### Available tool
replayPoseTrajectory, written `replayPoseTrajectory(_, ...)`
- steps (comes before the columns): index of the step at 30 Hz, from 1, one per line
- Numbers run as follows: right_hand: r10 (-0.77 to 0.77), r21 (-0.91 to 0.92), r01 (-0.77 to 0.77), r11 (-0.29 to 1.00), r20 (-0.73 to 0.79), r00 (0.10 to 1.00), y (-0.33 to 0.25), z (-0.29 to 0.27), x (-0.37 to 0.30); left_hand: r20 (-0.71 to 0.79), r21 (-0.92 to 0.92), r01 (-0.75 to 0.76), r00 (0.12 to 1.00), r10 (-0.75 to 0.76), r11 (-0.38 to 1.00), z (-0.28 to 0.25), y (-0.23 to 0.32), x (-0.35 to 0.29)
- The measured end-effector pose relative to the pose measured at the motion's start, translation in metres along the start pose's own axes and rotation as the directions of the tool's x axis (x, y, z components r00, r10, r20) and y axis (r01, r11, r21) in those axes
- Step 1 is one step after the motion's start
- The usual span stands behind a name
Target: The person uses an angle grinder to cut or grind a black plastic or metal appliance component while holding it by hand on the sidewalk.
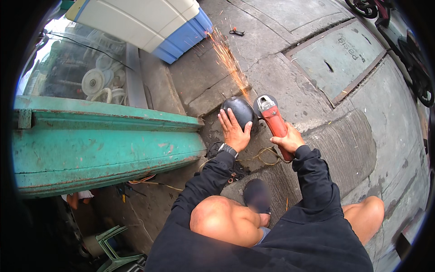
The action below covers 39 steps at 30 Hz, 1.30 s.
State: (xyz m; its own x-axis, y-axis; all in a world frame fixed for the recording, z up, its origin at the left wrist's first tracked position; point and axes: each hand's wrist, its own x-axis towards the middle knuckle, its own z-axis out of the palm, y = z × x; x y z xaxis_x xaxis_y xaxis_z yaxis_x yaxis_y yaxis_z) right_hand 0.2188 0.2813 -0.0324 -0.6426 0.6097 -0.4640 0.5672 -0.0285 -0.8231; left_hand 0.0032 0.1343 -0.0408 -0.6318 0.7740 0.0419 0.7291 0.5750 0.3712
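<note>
A red angle grinder [274, 120] is gripped in my right hand [292, 139], its grey head pointing away from me. My left hand [235, 137] lies with fingers spread on a black, smooth, rounded piece [238, 110], a dome or shell whose exact kind I cannot make out. The grinder's head is right beside that piece, on its right side. Orange sparks [230, 65] stream away from there over the pavement. The grinder's disc and the spot it touches are mostly hidden.
At left stands a worn green metal ledge [104, 149], with a glass case [72, 68] of pale round parts behind it. A white and blue cooler box [181, 38] is in the sparks' direction. A yellowish cable [269, 156] coils near my wrists. A metal hatch [335, 61] lies at far right.
</note>
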Motion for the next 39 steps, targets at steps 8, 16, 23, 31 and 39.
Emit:
replayPoseTrajectory(8,-0.028,-0.046,0.029,0.999,0.011,1.0,-0.015,-0.004,0.019,-0.007,-0.006,0.002,1.0,-0.002,1.0,0.001,-0.002,-0.001)
replayPoseTrajectory(16,-0.04,-0.084,0.044,0.995,0.052,0.998,-0.026,-0.006,0.053,-0.013,0.003,-0.015,1.0,0.015,1.0,0.001,0.001,0.0)
replayPoseTrajectory(23,-0.069,-0.087,0.076,0.993,0.077,0.995,-0.042,-0.003,0.077,-0.03,0.017,-0.041,0.999,0.041,0.999,0.0,-0.001,0.0)
replayPoseTrajectory(31,-0.086,-0.082,0.09,0.993,0.044,0.995,-0.033,-0.004,0.069,-0.031,0.012,-0.043,0.999,0.044,0.999,0.001,-0.001,-0.001)
replayPoseTrajectory(39,-0.023,-0.037,0.023,0.999,0.011,1.0,-0.024,-0.007,0.026,-0.057,0.019,-0.043,0.997,0.044,0.999,0.001,-0.004,0.001)
